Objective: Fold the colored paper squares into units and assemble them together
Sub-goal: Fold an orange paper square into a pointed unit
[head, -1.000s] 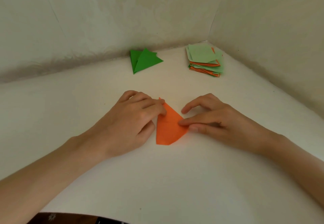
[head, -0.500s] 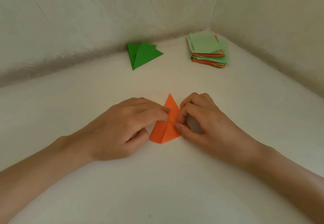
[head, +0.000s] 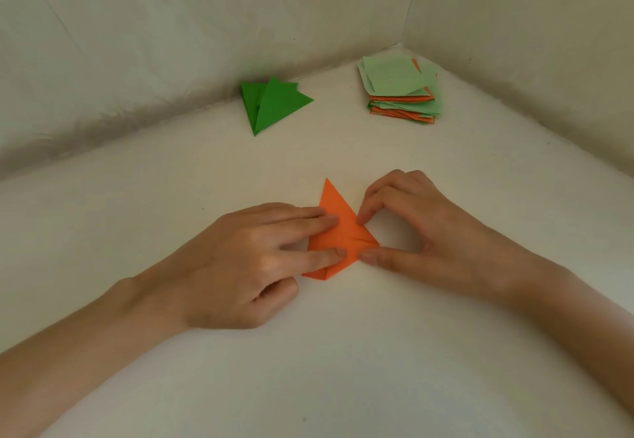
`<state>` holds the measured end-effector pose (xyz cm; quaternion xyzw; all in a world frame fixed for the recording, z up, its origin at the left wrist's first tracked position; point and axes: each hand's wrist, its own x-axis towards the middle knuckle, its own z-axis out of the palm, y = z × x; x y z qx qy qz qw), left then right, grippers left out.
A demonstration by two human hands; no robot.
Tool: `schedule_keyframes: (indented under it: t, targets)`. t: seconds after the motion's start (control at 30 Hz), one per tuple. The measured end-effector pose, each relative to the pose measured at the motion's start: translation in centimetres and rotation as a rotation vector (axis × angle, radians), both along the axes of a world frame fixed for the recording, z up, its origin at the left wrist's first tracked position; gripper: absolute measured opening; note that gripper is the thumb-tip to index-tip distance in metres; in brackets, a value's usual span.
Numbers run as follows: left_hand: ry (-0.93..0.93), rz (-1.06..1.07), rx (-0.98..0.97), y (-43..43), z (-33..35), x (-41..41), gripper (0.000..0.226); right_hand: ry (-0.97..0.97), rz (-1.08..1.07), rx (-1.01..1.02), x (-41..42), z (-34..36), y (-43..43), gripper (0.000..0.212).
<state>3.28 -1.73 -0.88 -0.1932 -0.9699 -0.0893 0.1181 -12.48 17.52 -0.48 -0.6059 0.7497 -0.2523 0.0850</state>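
Head view looks down on a pale table [head: 308, 386] set into a corner. The orange paper [head: 343, 231] lies flat on it between the two hands, already folded into a pointed, kite-like shape with its tip away from the person. The left hand [head: 247, 266] is spread open on it, straight fingers pressing its left half down. The right hand [head: 429, 231] is curled at the paper's right edge, forefinger tip and thumb tip both touching that edge a little apart; whether they pinch a flap or merely press a crease I cannot tell. By my reckoning the job is at an early stage. Two green folded units [head: 274, 104] lie overlapping near the back wall, seemingly finished, though whether they are slotted together or just overlapped is unclear. The orange one looks midway through its folds, and a stack of squares [head: 401, 91], light green and orange, waits in the far right corner, well apart from the hands. Only the two walls meeting behind that stack hem the work in.
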Motion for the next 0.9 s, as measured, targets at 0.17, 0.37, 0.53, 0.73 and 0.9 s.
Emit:
schedule_keyframes:
  t: [0.17, 0.37, 0.53, 0.73, 0.9]
  targets:
    - [-0.01, 0.023, -0.058, 0.2, -0.2, -0.1, 0.046, -0.082, 0.0, 0.024, -0.7, 0.1, 0.3, 0.034]
    - [-0.05, 0.06, -0.082, 0.3, -0.1, -0.3, 0.053, 0.104, 0.025, -0.052, -1.7, 0.2, 0.6, 0.033]
    - [-0.066, 0.057, -0.043, 0.4, -0.1, -0.4, 0.052, 0.173, 0.065, -0.109, -1.8, 0.2, 0.6, 0.03]
    - [-0.051, 0.045, -0.009, 0.5, 0.0, -0.5, 0.048, 0.278, 0.14, -0.107, -1.8, 0.4, 0.6, 0.032]
    - [-0.071, 0.104, 0.151, 0.2, 0.0, -0.8, 0.051, 0.394, 0.129, -0.083, -1.0, 0.6, 0.2, 0.047]
